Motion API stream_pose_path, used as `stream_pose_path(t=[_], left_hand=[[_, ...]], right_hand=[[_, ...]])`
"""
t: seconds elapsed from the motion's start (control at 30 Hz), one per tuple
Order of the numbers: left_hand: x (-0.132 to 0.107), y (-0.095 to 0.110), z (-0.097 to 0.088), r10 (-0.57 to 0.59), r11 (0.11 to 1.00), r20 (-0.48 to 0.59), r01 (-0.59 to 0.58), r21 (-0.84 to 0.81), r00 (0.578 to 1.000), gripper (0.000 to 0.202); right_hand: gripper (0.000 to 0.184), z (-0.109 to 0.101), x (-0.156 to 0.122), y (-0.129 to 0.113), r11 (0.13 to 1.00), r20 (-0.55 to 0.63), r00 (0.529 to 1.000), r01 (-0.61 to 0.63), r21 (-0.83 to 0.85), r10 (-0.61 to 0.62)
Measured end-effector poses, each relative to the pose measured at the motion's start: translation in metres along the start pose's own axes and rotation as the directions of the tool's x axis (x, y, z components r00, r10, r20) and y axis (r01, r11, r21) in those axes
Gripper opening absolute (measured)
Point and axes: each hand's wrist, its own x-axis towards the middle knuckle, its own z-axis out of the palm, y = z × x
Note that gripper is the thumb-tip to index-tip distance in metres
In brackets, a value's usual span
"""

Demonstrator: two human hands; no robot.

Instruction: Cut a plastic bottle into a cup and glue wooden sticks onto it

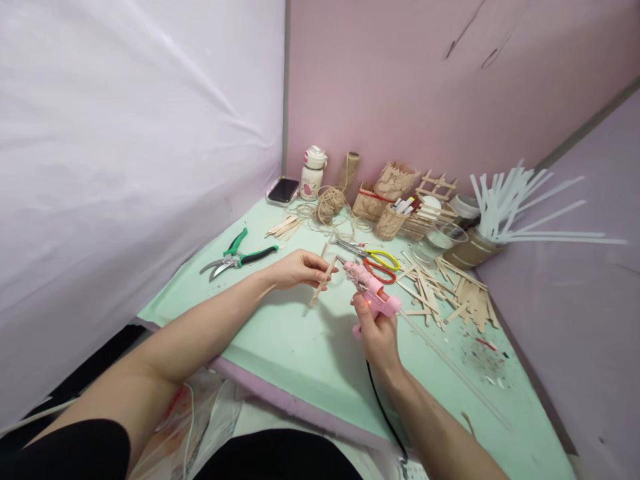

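Note:
My left hand point(303, 268) pinches a thin wooden craft stick point(323, 283), tilted above the table. My right hand point(379, 333) is wrapped round the handle of a pink hot glue gun point(373, 290) with a small orange light showing on it. The gun's nozzle points left, close to the stick; whether they touch I cannot tell. A long clear glue stick point(450, 363) juts out of its back, and a black cord point(377, 393) hangs below. Behind the gun lie scissors point(377, 259) with yellow and red handles.
Green-handled pruning shears point(235, 257) lie left. Behind are a phone point(283, 191), a white bottle point(312, 177), twine point(330, 203) and a holder with markers point(393, 220). Loose craft sticks point(425, 287) spread at right, below a container of white glue sticks point(505, 207). Fabric walls surround the table.

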Motion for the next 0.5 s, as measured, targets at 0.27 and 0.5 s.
stream_pose_path(t=[0.27,0.5], left_hand=[[-0.0004,0.0013,-0.0006,0.035,0.999,-0.017,-0.035,-0.008,0.999,0.028],[0.0004,-0.0012,-0.0021,0.014,1.0,-0.004,-0.014,-0.005,1.0,0.028]], right_hand=[[0.037,-0.0004,0.0005,0.0056,0.999,0.053,0.998,-0.028,-0.022,0.029],[0.046,0.0003,0.0,-0.0009,1.0,0.019,1.0,-0.021,0.016,0.021]])
